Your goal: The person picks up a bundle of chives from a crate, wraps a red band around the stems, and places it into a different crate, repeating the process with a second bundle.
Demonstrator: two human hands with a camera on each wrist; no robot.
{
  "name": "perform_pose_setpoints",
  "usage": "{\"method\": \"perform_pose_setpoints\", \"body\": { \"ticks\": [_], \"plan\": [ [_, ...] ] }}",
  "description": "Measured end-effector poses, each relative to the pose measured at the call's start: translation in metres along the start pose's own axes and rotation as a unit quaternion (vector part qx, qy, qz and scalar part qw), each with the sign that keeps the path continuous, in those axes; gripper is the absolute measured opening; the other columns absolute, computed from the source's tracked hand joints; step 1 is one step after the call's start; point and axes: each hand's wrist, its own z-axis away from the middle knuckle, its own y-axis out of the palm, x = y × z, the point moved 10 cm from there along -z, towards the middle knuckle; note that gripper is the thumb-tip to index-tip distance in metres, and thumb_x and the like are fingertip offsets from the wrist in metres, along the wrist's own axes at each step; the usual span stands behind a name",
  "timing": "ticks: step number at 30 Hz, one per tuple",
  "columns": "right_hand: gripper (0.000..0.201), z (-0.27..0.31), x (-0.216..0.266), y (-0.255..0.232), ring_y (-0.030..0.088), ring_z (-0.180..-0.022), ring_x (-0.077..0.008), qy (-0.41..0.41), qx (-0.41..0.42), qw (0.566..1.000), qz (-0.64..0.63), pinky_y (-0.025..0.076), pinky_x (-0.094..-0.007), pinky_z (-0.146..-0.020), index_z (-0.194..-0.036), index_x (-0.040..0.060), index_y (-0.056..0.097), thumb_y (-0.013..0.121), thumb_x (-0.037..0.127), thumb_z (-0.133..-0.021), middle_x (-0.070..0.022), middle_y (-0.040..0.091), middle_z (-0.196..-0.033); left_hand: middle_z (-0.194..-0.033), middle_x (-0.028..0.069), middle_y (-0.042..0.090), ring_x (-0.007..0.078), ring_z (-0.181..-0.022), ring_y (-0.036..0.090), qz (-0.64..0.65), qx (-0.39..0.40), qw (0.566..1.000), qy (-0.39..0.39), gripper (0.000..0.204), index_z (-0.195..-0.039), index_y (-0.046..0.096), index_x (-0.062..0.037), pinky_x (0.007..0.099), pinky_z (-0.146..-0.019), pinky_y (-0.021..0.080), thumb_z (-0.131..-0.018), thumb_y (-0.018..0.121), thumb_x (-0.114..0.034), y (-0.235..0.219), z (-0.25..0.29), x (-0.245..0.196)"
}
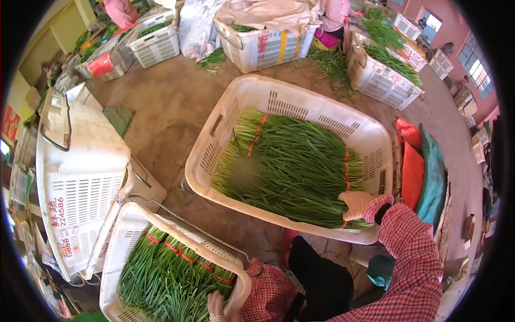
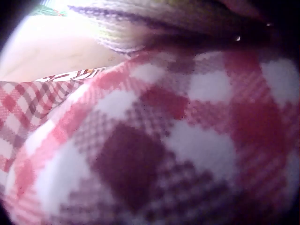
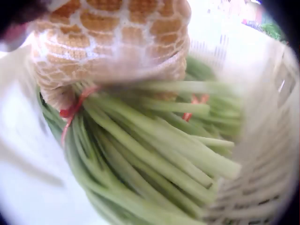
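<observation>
My right hand (image 1: 357,205), in an orange-and-white patterned glove, reaches into the right end of a large white plastic crate (image 1: 206,155). In the right wrist view its fingers curl round a bundle of long green stalks (image 3: 140,136) tied with a red band (image 3: 77,105). Layers of such greens (image 1: 295,161) lie in that crate, with red ties near both ends. My left hand (image 1: 216,307), gloved too, rests with relaxed fingers over the greens (image 1: 171,279) by the side of a second crate. A checked sleeve (image 2: 140,154) fills most of the left wrist view.
A tall stack of white crates (image 1: 80,193) stands at the left, its wire handle (image 1: 67,126) sticking out. Red cloth (image 1: 411,166) and teal cloth (image 1: 431,177) lie against the large crate's right side. Farther off are more filled crates (image 1: 268,51) and other people (image 1: 337,19).
</observation>
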Motion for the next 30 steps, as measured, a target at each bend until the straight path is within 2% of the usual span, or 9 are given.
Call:
{"method": "perform_pose_setpoints", "body": {
  "ticks": [4, 7, 9, 10, 17, 20, 23, 25, 30],
  "plan": [
    [0.076, 0.041, 0.008, -0.052, 0.058, -0.114, -0.0381, -0.024, -0.019, 1.0, -0.002, 0.046, -0.0442, -0.097, -0.129, -0.006, 0.051, 0.072, 0.037, -0.069, -0.0294, 0.059, -0.12, -0.14, 0.0274, 0.044, 0.0443, -0.126, 0.045, 0.266, 0.013, 0.963, 0.025, 0.056, -0.142, 0.038, 0.004, 0.0477, -0.104, 0.04, -0.096, 0.056, -0.022, -0.032, -0.069, -0.073],
    [0.07, 0.091, 0.013, -0.072, 0.06, -0.108, -0.0396, -0.048, -0.071, 0.996, -0.017, 0.047, -0.0448, -0.092, -0.122, -0.0061, 0.055, 0.073, 0.036, -0.069, -0.029, 0.062, -0.113, -0.147, 0.0164, 0.04, 0.0266, -0.134, 0.042, 0.547, 0.303, 0.777, -0.067, 0.052, -0.146, 0.031, 0.0008, 0.0379, -0.11, 0.037, -0.1, 0.048, -0.012, 0.028, -0.069, -0.115],
    [0.064, 0.141, 0.023, -0.081, 0.063, -0.1, -0.0393, -0.048, -0.092, 0.993, -0.048, 0.049, -0.0454, -0.084, -0.116, -0.005, 0.058, 0.073, 0.034, -0.069, -0.0269, 0.064, -0.103, -0.151, 0.0162, 0.035, 0.0269, -0.138, 0.038, 0.633, 0.378, 0.66, -0.144, 0.055, -0.15, 0.023, -0.003, 0.0414, -0.112, 0.035, -0.101, 0.046, -0.014, 0.07, -0.048, -0.145],
    [0.064, 0.165, 0.024, -0.078, 0.063, -0.1, -0.0393, -0.044, -0.103, 0.993, -0.046, 0.049, -0.0454, -0.084, -0.116, -0.005, 0.058, 0.073, 0.034, -0.069, -0.0269, 0.064, -0.103, -0.151, 0.0162, 0.035, 0.0269, -0.138, 0.038, 0.632, 0.381, 0.661, -0.133, 0.055, -0.15, 0.023, -0.003, 0.0414, -0.112, 0.035, -0.101, 0.046, -0.014, 0.074, -0.038, -0.14],
    [0.059, 0.326, 0.092, -0.004, 0.065, -0.094, -0.0308, -0.02, -0.233, 0.949, -0.209, 0.052, -0.0395, -0.082, -0.114, -0.0022, 0.058, 0.077, 0.029, -0.068, -0.0192, 0.065, -0.099, -0.145, 0.0056, 0.046, 0.029, -0.138, 0.036, 0.835, 0.39, 0.372, -0.113, 0.052, -0.134, 0.051, -0.0136, 0.0478, -0.116, 0.028, -0.091, 0.061, -0.041, 0.118, -0.05, -0.259],
    [0.062, 0.345, 0.116, 0.035, 0.064, -0.097, -0.0347, 0.01, -0.369, 0.909, -0.192, 0.051, -0.0417, -0.085, -0.115, -0.0021, 0.058, 0.079, 0.032, -0.067, -0.0213, 0.062, -0.106, -0.14, 0.0077, 0.051, 0.0296, -0.129, 0.046, 0.835, 0.31, 0.44, -0.114, 0.066, -0.135, 0.051, -0.0128, 0.0475, -0.11, 0.037, -0.084, 0.069, -0.052, 0.108, -0.058, -0.247],
    [0.066, 0.36, 0.142, 0.055, 0.063, -0.098, -0.0364, 0.014, -0.493, 0.846, -0.203, 0.05, -0.0434, -0.086, -0.116, -0.0022, 0.057, 0.081, 0.037, -0.068, -0.0213, 0.061, -0.11, -0.128, 0.0111, 0.06, 0.0288, -0.117, 0.057, 0.855, 0.308, 0.401, -0.119, 0.056, -0.13, 0.055, -0.0074, 0.0462, -0.105, 0.043, -0.085, 0.068, -0.039, 0.095, -0.067, -0.247],
    [0.066, 0.364, 0.154, 0.066, 0.063, -0.099, -0.0357, -0.017, -0.493, 0.84, -0.225, 0.051, -0.0432, -0.086, -0.117, -0.0016, 0.057, 0.08, 0.038, -0.07, -0.0207, 0.061, -0.111, -0.117, 0.0134, 0.066, 0.0301, -0.109, 0.062, 0.859, 0.313, 0.377, -0.15, 0.047, -0.121, 0.062, -0.0043, 0.0469, -0.099, 0.049, -0.081, 0.068, -0.029, 0.075, -0.066, -0.26],
    [0.056, 0.382, 0.144, 0.078, 0.066, -0.091, -0.0296, -0.103, -0.449, 0.827, -0.322, 0.054, -0.0386, -0.079, -0.116, 0.0044, 0.06, 0.077, 0.04, -0.077, -0.0174, 0.064, -0.105, -0.118, 0.0148, 0.065, 0.0303, -0.107, 0.063, 0.803, 0.368, 0.463, -0.073, 0.053, -0.121, 0.061, -0.0036, 0.0484, -0.092, 0.054, -0.081, 0.07, -0.038, 0.059, -0.07, -0.25]
  ]
}}
